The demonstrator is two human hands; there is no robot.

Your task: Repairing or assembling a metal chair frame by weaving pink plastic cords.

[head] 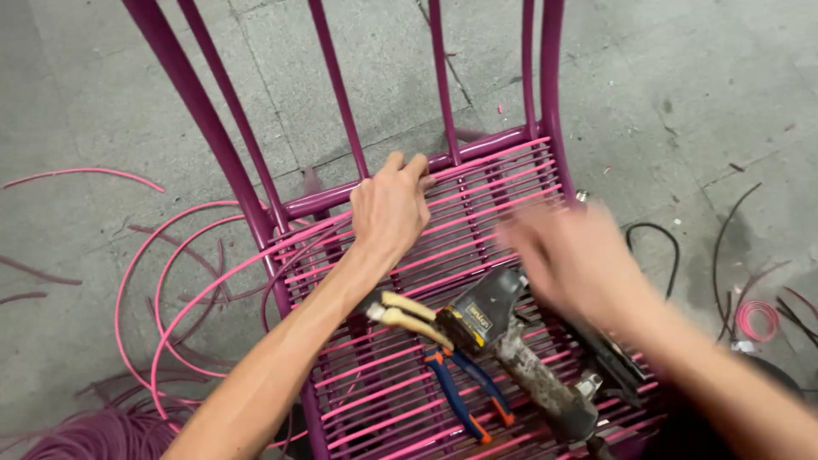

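Forearms enter from the near edge, one on each side, both reaching over the seat of a purple metal chair frame [247,192]. No true container in view; the seat acts as the only holder, and tools lie on it.

Seat [400,375]: rows of pink cord strung left to right across the purple frame, partly woven, with gaps showing the floor below.

On the seat, near side:
- heat gun [520,358], black and grey, dirty body, lying diagonally with its nozzle end toward the left.
- pliers with blue and orange handles [464,396], just left of the heat gun, handles pointing near.
- tool with two cream handles [409,313], touching the front of the heat gun.
- dark flat tool [615,362] at the right edge of the seat; kind cannot be told.

Left hand [390,209]: at the far edge of the seat, fingers curled down and closed on the rear cross rail [477,149] and the cords there.

Right hand [573,255]: blurred, above the right part of the seat and the heat gun. Fingers appear spread; whether it holds anything cannot be told.

Left of the chair: long loops of loose pink cord [175,290] on the grey concrete floor [682,85], a coiled heap of cord [81,434] at the near left corner. Right: a black cable [660,234] and a small pink coil [757,319].
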